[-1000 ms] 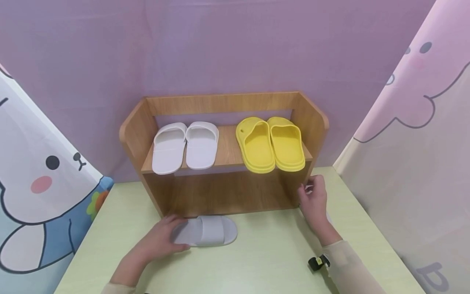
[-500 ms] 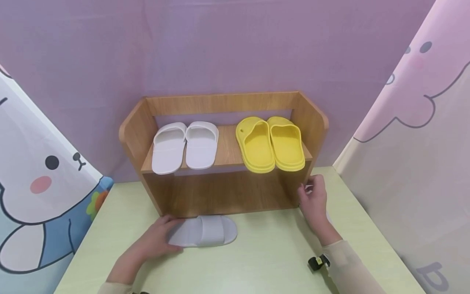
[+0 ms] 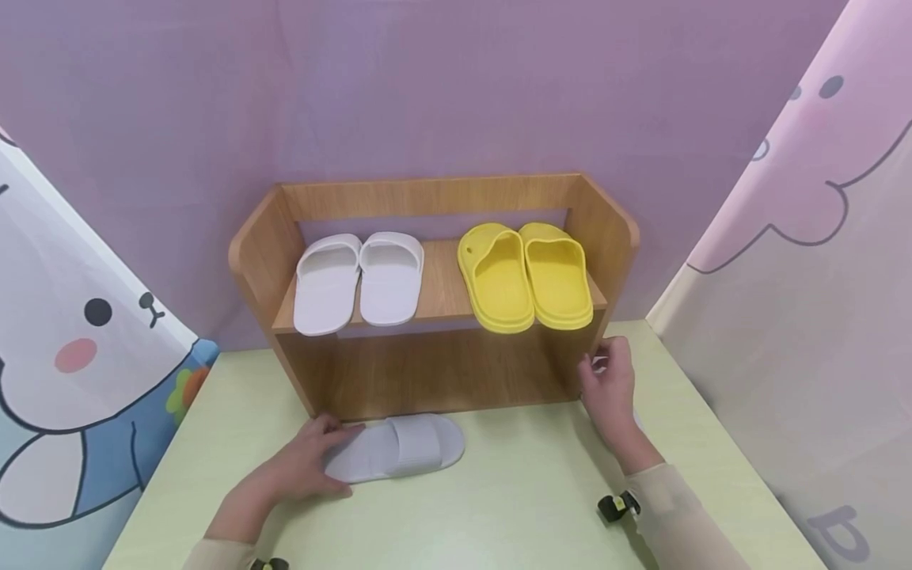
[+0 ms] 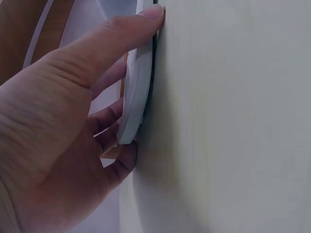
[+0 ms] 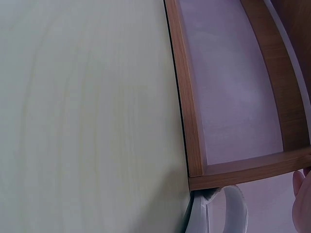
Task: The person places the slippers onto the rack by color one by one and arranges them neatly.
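Observation:
A light grey slide slipper [image 3: 416, 445] lies sideways on the table in front of the shoe rack [image 3: 442, 198], its toe end pointing right. My left hand [image 3: 299, 463] grips its heel end. In the left wrist view the thumb lies along one edge of the slipper [image 4: 138, 92] and the fingers curl at the other. Beside the rack's right side, my right hand [image 3: 611, 392] has loosely bent fingers, with no object seen between them. Another grey slipper [image 5: 235, 208], partly out of frame, stands near that hand against the rack's outer side in the right wrist view.
The rack's upper shelf bears two white slippers [image 3: 390, 281] on the left and two yellow clogs [image 3: 502, 281] on the right. Its lower level [image 3: 442, 372] opens toward me. A purple cloth [image 3: 456, 87] hangs behind the pale table [image 3: 513, 491], with printed cloths at both sides.
My left hand has slid back toward the slipper's heel, and the grey slipper has turned slightly, its toe end shifting right and away from me. The right hand stays in place.

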A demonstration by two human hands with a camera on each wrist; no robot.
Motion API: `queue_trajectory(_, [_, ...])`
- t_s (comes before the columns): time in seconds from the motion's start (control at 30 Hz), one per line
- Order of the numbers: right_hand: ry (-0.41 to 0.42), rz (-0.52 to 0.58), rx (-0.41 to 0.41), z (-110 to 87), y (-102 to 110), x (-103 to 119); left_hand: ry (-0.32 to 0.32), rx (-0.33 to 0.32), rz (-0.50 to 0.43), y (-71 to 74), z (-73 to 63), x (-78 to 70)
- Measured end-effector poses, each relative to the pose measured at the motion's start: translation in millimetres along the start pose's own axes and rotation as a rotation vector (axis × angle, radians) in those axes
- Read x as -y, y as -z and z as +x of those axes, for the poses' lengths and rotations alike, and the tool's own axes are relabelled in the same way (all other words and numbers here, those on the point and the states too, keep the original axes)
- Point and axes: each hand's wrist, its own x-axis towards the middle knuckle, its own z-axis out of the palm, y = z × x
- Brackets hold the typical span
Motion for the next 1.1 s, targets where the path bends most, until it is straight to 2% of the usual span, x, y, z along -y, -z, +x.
queue_trajectory(0.17, [0.004, -0.001, -0.003, 1.4, 0, 1, 0.029, 0.028, -0.02, 1.3, 1.4, -1.9])
queue_trajectory(0.57, [-0.002, 0.005, 0.003, 1.0, -1, 3, 0.031, -0.01, -0.061, -3.4, 3.3, -19.9])
queue_trajectory(0.7, [-0.013, 0.008, 0.005, 0.8, 0, 3, 0.04, -0.009, -0.048, -5.1, 4.8, -22.3])
queue_trajectory(1.1, [-0.016, -0.001, 0.009, 0.5, 0, 1, 0.053, -0.071, -0.02, -4.9, 6.1, -27.2])
